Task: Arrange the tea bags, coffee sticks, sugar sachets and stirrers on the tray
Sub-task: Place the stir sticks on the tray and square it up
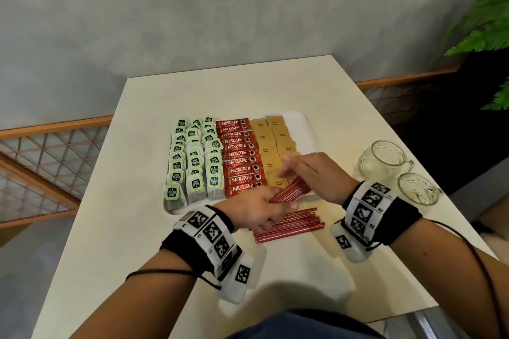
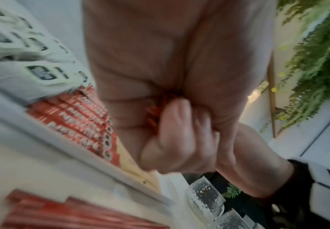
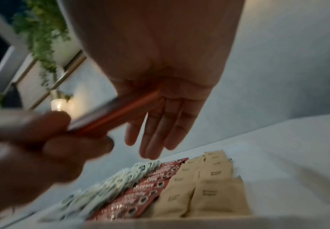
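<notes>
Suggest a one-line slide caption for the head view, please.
Left hand grips a bundle of red stirrers against the open right hand, above the tray.

A pale table carries a white tray near its middle; loose red stirrers lie just before the tray; 2 glass mugs stand at its right edge.

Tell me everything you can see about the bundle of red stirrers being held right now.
The held stirrers are thin, straight red sticks with a slight sheen, bunched side by side. The left hand grips their near end; the right hand rests open against the far end, above the tray's near right corner, slanting up to the right.
</notes>
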Demonstrator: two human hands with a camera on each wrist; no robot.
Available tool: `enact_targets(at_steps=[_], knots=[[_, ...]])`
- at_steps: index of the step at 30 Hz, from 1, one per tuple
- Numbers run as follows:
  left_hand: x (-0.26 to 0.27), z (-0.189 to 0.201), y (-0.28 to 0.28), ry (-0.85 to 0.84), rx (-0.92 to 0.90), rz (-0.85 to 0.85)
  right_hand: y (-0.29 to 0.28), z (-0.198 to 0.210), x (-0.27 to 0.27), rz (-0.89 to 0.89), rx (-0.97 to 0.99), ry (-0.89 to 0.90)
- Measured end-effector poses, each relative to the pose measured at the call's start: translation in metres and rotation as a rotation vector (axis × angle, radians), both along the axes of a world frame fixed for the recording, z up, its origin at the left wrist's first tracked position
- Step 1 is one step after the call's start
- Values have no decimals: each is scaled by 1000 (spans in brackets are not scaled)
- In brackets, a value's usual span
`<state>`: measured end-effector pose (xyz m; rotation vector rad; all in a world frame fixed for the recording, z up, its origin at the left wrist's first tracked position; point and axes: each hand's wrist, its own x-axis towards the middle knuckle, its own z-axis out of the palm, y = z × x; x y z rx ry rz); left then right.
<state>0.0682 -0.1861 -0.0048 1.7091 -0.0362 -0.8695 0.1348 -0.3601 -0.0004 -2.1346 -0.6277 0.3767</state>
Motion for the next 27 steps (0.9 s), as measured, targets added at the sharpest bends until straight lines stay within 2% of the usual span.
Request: enact_targets(at_steps=[2, 4, 6, 7, 10, 13, 15, 16, 18, 20, 22, 24, 26, 27], knots=[[5, 9, 1, -209, 188, -51, 3, -4, -4, -12, -124, -192], [11, 14, 5, -447, 371, -108, 5, -9, -7, -58, -103, -246], [13, 14, 9, -513, 381, -26, 8, -16, -8, -102, -98, -315], [13, 14, 10, -460, 288, 76, 8, -18, -8, -129, -121, -392], [13, 9, 16, -129, -54, 371, 1, -15, -2, -191, -230, -601], [15, 4, 17, 141, -361, 605, -3, -10, 1, -212, -296, -664], [16, 2, 9, 232, -468, 702, 2, -9, -1, -200, -257, -683], [16, 2, 5, 252, -468, 695, 5, -9, -2, -202, -207, -680], [15, -2, -2, 198, -320, 539, 8, -5, 1, -205, -129, -657], [13, -1, -2, 9, -63, 262, 6, 1, 10, -141, -153, -588], [13, 2, 0, -154, 73, 32, 5, 6, 18, -60, -203, -512], [14, 3, -3, -161, 50, -50, 6, 8, 19, -6, -193, -440], [15, 1, -8, -133, 10, -33, 8, 5, 19, 19, -129, -350], [15, 0, -10, -116, -13, -9, 8, 5, 19, -13, -50, -250]])
